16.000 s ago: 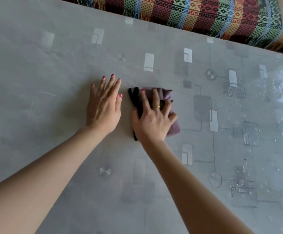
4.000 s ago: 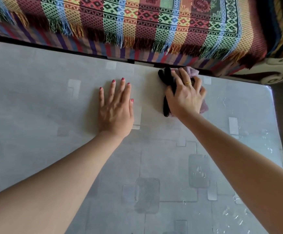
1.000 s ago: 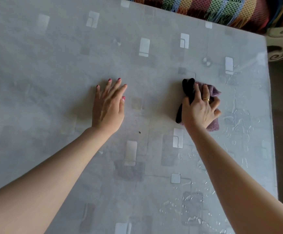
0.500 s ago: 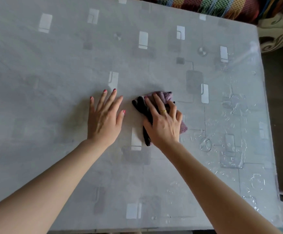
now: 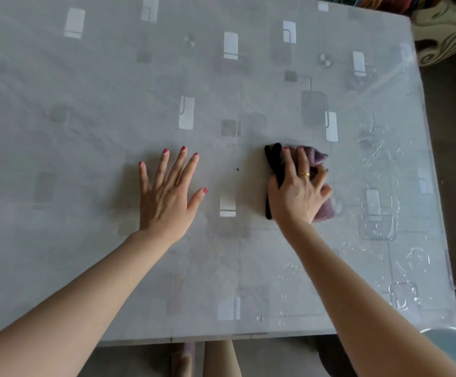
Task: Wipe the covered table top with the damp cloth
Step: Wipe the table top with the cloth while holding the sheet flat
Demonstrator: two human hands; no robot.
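Cloth (image 5: 322,183), bunched purple and black, lies right of the table's middle, pinned under the right hand (image 5: 299,197), whose fingers curl over it to drive it. Left hand (image 5: 167,197) lies flat, fingers spread, likely bracing. Water beads cover the table cover (image 5: 85,85) at right.

Left hand (image 5: 168,197) flat, fingers spread, right hand (image 5: 297,195) palm down, fingers curled, both arms outstretched
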